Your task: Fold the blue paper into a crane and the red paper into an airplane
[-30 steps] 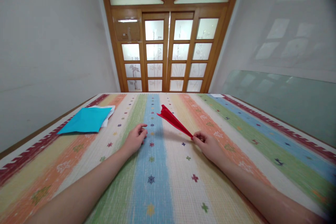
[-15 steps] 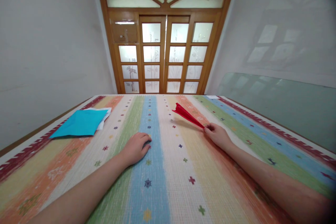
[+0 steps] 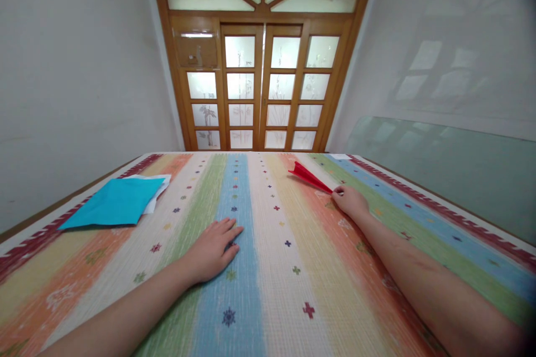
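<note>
A red folded paper airplane (image 3: 310,178) is pinched at its near right end by my right hand (image 3: 349,201), thumb and fingers closed on it. Its broader end points away to the left, just over the striped tablecloth (image 3: 276,256). My left hand (image 3: 213,251) lies palm down on the cloth's blue and green stripes, fingers spread and holding nothing. Further left, apart from both hands, a turquoise sheet of paper (image 3: 113,201) lies over white paper (image 3: 162,192), which shows only along its far right edge.
Wooden double doors with glass panes (image 3: 263,83) stand beyond the table's far edge. A pale green glass panel (image 3: 444,173) runs along the right side. A small white piece (image 3: 340,157) lies at the far right edge. Plain walls rise on both sides.
My right hand has carried the red paper airplane a little to the right and away from me. My left hand's fingers have spread flatter on the cloth. The view has shifted slightly.
</note>
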### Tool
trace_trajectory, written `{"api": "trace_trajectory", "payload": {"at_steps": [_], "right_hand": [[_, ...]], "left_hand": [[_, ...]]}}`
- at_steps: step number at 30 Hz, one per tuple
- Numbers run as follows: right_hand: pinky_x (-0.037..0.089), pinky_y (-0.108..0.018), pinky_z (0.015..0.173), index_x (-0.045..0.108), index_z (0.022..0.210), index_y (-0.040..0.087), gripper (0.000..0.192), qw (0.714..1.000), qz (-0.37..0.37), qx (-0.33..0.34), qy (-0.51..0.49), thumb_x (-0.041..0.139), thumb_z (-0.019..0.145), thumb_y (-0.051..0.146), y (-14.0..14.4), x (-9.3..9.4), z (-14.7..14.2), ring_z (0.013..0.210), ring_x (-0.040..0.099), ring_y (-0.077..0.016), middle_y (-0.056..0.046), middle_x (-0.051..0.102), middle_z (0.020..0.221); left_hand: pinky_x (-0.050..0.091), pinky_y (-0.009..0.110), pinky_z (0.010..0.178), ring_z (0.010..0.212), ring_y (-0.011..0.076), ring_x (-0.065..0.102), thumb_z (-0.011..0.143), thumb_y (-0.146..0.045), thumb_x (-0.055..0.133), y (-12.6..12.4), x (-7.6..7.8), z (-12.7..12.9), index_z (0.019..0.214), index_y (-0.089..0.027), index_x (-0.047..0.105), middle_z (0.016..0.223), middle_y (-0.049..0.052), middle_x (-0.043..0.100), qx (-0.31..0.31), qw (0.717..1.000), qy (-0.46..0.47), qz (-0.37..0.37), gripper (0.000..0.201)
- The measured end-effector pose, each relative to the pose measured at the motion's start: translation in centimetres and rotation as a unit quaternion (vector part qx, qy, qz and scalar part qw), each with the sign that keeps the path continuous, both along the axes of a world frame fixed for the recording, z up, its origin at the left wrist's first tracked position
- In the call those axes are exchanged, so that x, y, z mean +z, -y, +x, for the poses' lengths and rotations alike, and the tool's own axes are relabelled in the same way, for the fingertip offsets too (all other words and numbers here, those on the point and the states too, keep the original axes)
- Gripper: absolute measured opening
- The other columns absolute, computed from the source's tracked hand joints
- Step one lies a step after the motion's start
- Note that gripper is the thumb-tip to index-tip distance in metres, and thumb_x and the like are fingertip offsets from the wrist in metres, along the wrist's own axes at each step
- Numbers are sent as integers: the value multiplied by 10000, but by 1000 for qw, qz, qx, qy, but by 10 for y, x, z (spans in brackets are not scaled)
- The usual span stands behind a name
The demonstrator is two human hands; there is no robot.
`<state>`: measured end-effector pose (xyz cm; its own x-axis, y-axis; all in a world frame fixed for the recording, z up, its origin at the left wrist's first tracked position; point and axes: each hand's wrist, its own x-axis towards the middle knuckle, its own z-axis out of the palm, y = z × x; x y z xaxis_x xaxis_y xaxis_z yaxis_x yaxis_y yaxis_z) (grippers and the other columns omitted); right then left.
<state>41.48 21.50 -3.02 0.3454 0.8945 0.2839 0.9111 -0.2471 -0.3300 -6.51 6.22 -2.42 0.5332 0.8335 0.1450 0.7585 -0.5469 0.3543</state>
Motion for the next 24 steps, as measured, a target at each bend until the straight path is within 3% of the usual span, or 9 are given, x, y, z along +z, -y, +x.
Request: {"api": "trace_trajectory", "payload": {"at_steps": [10,24], "right_hand": [[433,-330,662,762,914,206,271,1000,-13,-15,19,558,812,353,-16,-3,15,833,656,-287,-133,730,936],[442,-401,819,762,982,186,313,998,-4,5,67,521,838,325,-18,-10,13,993,628,-333,-176,710,1037]], "left_hand": [[138,493,1188,1460,264,252,970,-457,417,0,4,-1,1480,-342,376,1581,58,287,-6,999,-32,-18,524],[171,523,1190,1458,266,257,989,-467,357,9,4,1,1472,-323,397,1576,51,307,27,997,-69,2,506]]}}
